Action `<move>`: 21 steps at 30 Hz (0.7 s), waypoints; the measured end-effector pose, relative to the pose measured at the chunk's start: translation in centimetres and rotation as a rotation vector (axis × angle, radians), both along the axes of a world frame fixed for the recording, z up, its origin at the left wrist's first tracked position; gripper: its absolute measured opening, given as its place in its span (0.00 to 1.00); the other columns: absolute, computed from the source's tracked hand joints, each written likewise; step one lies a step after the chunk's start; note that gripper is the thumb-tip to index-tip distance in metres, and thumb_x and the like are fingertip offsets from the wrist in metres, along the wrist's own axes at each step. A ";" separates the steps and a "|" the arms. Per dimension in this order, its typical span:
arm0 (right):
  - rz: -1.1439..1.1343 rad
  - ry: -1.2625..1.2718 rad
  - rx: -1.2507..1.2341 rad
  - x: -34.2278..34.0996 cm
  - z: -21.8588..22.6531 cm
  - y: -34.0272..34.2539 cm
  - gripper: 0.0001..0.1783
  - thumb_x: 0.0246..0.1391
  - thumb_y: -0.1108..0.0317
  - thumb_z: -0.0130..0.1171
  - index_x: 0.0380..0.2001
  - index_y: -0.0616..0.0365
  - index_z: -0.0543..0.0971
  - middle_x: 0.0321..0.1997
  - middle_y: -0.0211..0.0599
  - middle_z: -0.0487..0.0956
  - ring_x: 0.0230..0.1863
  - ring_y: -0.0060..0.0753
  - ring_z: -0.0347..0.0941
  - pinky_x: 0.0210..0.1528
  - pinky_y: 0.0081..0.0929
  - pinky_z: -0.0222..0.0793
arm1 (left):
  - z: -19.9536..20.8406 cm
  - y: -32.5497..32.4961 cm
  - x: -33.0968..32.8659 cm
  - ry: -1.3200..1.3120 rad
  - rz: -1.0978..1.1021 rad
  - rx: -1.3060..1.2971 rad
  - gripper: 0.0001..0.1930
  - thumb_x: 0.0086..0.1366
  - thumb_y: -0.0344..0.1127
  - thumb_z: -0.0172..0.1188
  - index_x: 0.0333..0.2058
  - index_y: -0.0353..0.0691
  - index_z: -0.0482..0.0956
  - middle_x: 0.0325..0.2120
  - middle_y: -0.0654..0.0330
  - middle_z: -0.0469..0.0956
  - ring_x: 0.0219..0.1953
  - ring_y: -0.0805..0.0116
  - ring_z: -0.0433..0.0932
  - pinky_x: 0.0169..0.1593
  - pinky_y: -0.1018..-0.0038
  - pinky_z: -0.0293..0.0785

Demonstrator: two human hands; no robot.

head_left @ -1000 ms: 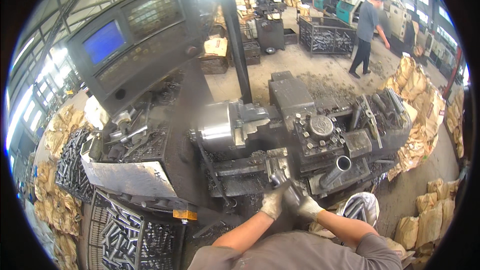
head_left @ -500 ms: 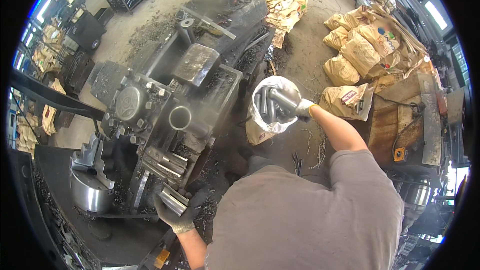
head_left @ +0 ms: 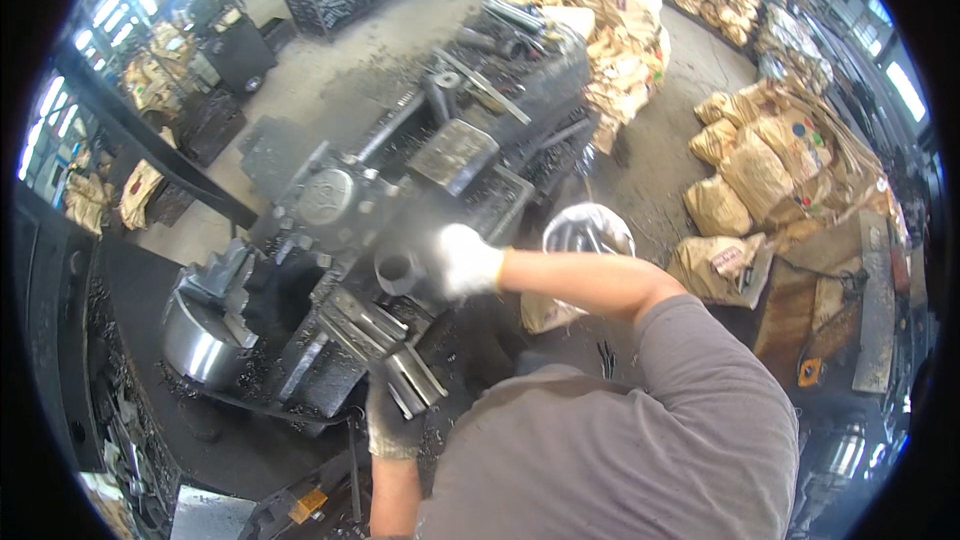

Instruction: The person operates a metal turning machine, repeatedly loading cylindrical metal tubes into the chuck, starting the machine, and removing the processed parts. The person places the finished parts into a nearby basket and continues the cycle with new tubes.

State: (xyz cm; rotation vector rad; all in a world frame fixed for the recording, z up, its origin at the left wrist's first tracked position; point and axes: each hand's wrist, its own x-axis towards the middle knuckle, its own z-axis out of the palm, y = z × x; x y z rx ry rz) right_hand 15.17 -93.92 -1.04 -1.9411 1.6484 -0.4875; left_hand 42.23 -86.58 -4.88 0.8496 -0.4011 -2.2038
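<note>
In my left hand [head_left: 395,422], gloved in grey, is a shiny slotted metal sleeve [head_left: 414,382], tilted just beside the clamped metal jaws [head_left: 360,325] of the machine. The fingers lie partly hidden under the sleeve. My right hand [head_left: 468,262], in a pale glove, is smeared by motion beside an upright hollow metal cylinder [head_left: 397,272] on the machine. Dark blur at its fingers hides whether it holds anything. Behind my right forearm a white-lined sack [head_left: 610,225] holds several dark metal tubes.
A bright three-step chuck-like metal block [head_left: 207,340] stands at the left. A rectangular steel block [head_left: 455,155] and loose bars top the machine beyond. Stuffed paper sacks [head_left: 765,170] are piled at the right, near a rusty bench [head_left: 815,310]. Metal chips litter the machine.
My right hand has left the tubes in the sack and moved left to the hollow cylinder. My left hand has shifted right with the sleeve. The whole view has swung.
</note>
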 end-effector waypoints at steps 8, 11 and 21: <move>0.310 0.124 -0.202 12.4 -8.9 1.3 0.21 0.50 0.62 0.67 0.45 0.63 0.83 0.39 0.53 0.86 0.38 0.58 0.86 0.38 0.51 0.83 | -2.5 -2.1 5.2 -0.010 0.347 -0.027 0.20 0.76 0.49 0.59 0.51 0.38 0.79 0.41 0.53 0.86 0.43 0.54 0.87 0.50 0.58 0.86; -0.003 0.305 -0.277 14.0 -13.6 0.7 0.18 0.50 0.59 0.66 0.38 0.64 0.83 0.30 0.51 0.85 0.29 0.51 0.85 0.29 0.50 0.79 | -4.8 -3.5 9.4 -0.253 0.439 -0.262 0.22 0.70 0.40 0.65 0.58 0.37 0.75 0.42 0.54 0.84 0.41 0.57 0.86 0.47 0.59 0.86; 0.238 -0.327 0.312 14.2 -1.4 -3.7 0.35 0.49 0.43 0.74 0.46 0.66 0.86 0.41 0.57 0.88 0.41 0.49 0.86 0.49 0.42 0.80 | -3.1 -5.4 8.7 0.054 0.613 -0.259 0.29 0.76 0.50 0.58 0.67 0.39 0.74 0.60 0.57 0.79 0.60 0.58 0.79 0.66 0.58 0.73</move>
